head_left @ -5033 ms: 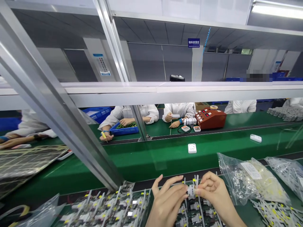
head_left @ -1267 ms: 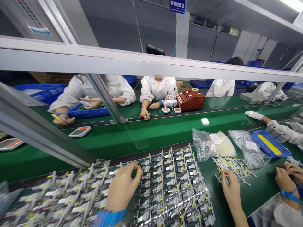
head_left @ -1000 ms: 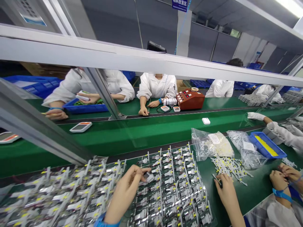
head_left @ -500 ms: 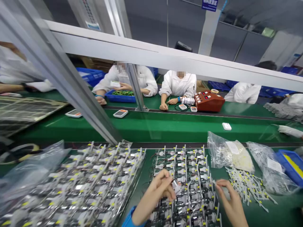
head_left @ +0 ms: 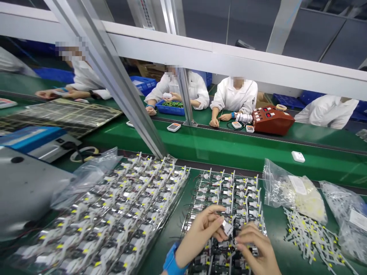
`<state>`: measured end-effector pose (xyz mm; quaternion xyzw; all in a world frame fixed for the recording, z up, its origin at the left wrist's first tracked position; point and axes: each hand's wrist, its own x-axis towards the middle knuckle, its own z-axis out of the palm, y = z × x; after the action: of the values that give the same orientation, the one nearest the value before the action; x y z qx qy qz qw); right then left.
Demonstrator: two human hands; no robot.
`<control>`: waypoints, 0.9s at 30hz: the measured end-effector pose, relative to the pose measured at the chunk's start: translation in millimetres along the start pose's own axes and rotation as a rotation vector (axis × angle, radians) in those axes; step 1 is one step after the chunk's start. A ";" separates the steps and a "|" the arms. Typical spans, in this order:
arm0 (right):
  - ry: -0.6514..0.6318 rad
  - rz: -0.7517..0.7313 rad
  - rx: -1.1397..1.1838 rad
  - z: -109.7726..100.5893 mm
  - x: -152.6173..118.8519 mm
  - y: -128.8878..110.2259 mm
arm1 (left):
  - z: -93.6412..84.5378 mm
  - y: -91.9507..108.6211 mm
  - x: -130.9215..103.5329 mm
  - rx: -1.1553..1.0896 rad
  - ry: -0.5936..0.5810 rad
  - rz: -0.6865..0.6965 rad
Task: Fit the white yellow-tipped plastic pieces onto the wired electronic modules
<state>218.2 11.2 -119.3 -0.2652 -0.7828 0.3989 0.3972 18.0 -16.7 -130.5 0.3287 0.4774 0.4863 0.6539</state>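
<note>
Low in the middle of the frame, the left hand [head_left: 202, 231] pinches a small white connector part [head_left: 227, 228] between thumb and curled fingers, just above the rows of small wired parts [head_left: 229, 191] laid on the green bench. Just right of it, the right hand [head_left: 255, 250] is curled with its fingertips closed beside that same part; whether they grip it I cannot tell. A blue wristband [head_left: 171, 263] circles the left wrist. Loose white strips [head_left: 309, 235] lie at lower right.

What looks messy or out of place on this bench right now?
The loose white strips lie scattered across the green mat beside the clear bag, unlike the tidy rows of small parts. Nothing looks damaged.
</note>
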 end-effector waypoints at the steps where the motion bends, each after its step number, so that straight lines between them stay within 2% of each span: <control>1: 0.005 -0.027 0.010 0.0 0.3 1.1 | 2.2 -0.1 -1.1 0.003 0.005 -0.007; 10: -0.042 0.011 0.016 3.0 0.1 5.4 | 11.3 1.1 -7.1 0.008 0.045 -0.041; 16: -0.056 0.033 0.040 5.8 2.7 5.4 | 6.9 3.6 -7.8 0.023 0.041 -0.042; 22: -0.070 -0.004 0.092 8.9 3.9 4.8 | -0.7 -2.2 -9.9 0.047 -0.006 -0.030; 27: -0.084 -0.041 0.077 9.6 0.1 2.4 | 1.7 -2.4 -10.6 0.052 -0.015 -0.044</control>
<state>210.4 8.7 -124.8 -0.2169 -0.7881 0.4313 0.3819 19.7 -27.5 -128.9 0.3385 0.4920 0.4568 0.6593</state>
